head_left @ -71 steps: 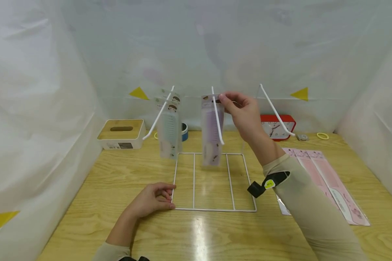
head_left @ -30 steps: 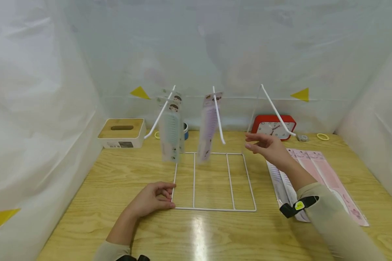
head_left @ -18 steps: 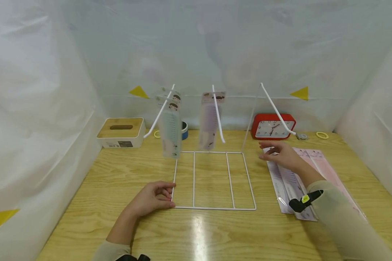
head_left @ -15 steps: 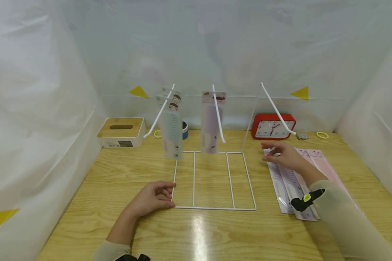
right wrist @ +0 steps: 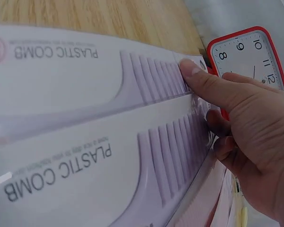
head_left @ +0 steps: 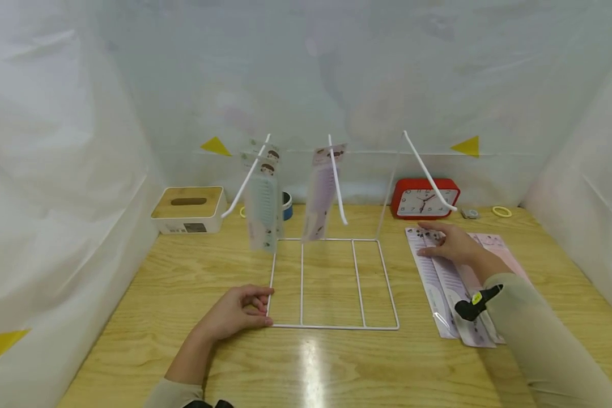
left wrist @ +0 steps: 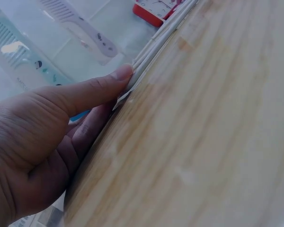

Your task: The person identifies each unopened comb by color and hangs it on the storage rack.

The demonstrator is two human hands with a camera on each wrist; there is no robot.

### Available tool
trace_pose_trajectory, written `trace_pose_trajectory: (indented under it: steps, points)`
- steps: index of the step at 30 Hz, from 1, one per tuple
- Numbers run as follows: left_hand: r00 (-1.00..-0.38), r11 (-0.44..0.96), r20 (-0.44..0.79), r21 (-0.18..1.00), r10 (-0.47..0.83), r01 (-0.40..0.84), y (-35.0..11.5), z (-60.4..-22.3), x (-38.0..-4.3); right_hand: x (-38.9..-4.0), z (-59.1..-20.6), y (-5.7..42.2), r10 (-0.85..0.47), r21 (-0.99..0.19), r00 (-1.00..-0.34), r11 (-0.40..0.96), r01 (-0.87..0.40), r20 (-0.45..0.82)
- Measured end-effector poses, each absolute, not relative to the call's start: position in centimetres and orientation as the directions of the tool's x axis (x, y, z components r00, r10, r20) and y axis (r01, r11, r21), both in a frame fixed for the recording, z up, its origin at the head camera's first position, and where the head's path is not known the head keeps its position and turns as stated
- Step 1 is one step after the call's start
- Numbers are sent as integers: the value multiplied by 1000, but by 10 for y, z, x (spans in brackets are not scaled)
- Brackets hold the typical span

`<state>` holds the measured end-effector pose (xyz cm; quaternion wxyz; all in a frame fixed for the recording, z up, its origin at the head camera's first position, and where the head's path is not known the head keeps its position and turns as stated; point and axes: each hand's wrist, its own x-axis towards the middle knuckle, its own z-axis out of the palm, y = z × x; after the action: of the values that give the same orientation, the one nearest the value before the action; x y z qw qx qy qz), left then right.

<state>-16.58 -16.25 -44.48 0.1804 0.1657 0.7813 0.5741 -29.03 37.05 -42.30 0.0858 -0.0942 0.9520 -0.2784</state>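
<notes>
My left hand (head_left: 237,309) pinches the near left corner of a white wire display rack (head_left: 334,327), thumb on the wire in the left wrist view. From the rack's left hook hang packaged light green combs (head_left: 265,198), one behind another. A packaged purple comb (head_left: 322,192) hangs tilted on the middle hook; the right hook (head_left: 428,170) is bare. Over on the right, my right hand (head_left: 454,243) reaches over packaged purple combs (head_left: 428,277) lying on the table. Its thumb (right wrist: 189,68) touches one package's top end in the right wrist view, with the index finger stretched past that end.
Packaged pink combs (head_left: 500,246) lie partly under the right forearm. Along the back stand a wood-lidded tissue box (head_left: 188,209), a blue roll (head_left: 288,207) and a red clock (head_left: 424,198). A yellow ring (head_left: 501,212) lies at the back right. Pale sheeting surrounds the table.
My right hand has let go of the hanging purple comb and moved right and down to the purple packages on the table. The hanging comb has swung. My left hand has stayed at the rack's corner.
</notes>
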Motion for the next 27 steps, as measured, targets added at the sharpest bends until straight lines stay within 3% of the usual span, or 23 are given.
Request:
trace_pose_trajectory:
  steps: [5,10,15,21,27]
  points:
    - [-879,278,-87,959,469,54,-164,-446,-166,-291,-425,368,-223,-550,-969,825,-128,-109]
    - [-877,271,-84,961,474,54,-164,-447,-166,-292,-426,364,-205,-591,-979,792,-155,-18]
    - [-877,269,-90,962,472,46,-165,-448,-167,-288,-424,359,-89,-687,-996,724,-61,-5]
    - [-879,280,-102,959,466,37,-164,-448,-167,-282,-417,352,47,-818,-999,575,16,14]
    - [-881,289,-104,957,462,39,-164,-448,-167,-279,-411,347,84,-961,-996,276,28,-4]
